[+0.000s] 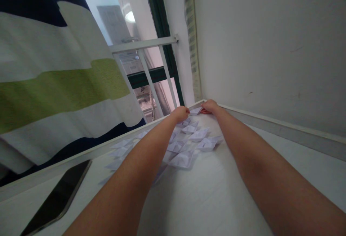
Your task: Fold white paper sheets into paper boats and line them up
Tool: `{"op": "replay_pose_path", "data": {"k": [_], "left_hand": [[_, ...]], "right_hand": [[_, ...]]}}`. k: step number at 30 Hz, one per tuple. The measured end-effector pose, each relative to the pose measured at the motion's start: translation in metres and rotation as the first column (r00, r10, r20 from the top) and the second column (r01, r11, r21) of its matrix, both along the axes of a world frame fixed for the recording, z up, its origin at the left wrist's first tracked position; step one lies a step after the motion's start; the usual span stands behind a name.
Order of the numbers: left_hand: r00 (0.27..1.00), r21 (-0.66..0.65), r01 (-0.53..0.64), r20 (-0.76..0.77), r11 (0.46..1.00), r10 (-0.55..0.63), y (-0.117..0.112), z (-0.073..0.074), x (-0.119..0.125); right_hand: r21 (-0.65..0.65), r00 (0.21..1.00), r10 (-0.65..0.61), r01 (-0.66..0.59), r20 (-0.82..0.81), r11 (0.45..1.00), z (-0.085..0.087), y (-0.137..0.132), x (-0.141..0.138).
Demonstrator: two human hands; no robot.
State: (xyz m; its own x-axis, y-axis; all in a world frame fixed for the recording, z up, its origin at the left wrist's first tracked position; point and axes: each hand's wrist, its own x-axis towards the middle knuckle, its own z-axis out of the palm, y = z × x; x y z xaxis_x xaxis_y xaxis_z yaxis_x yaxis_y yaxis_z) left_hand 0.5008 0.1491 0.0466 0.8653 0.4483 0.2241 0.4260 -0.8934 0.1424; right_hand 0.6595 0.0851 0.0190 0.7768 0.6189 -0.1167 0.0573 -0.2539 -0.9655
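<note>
Both hands (180, 113) (210, 105) touch one creased, angular paper boat (195, 111).

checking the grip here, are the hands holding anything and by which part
Both hands, left and right, meet at one folded paper boat in the table's far corner, at its opposite ends. Whether either grip is closed cannot be told.
</note>
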Motion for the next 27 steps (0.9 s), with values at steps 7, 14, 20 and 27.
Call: {"op": "replay_pose_path", "data": {"k": [7,14,20,27], "left_hand": [[0.999,0.051,0.025,0.028,0.998,-0.027,-0.003,0.009,-0.011],[0.991,-0.041,-0.019,0.132,0.999,0.024,-0.002,0.024,-0.039],[0.979,-0.108,-0.048,0.191,0.993,0.068,-0.011,0.045,-0.074],[0.959,-0.209,-0.033,0.270,0.977,0.090,-0.019,0.077,-0.143]], "right_hand": [[-0.049,0.999,-0.024,0.025,0.024,0.999,0.003,-0.008,-0.004],[-0.080,0.999,-0.031,0.033,0.021,0.996,0.017,-0.033,-0.011],[-0.103,0.993,0.063,-0.053,0.103,0.993,0.058,-0.060,-0.038],[-0.019,0.949,0.299,-0.299,0.099,0.954,0.111,-0.071,-0.122]]}}
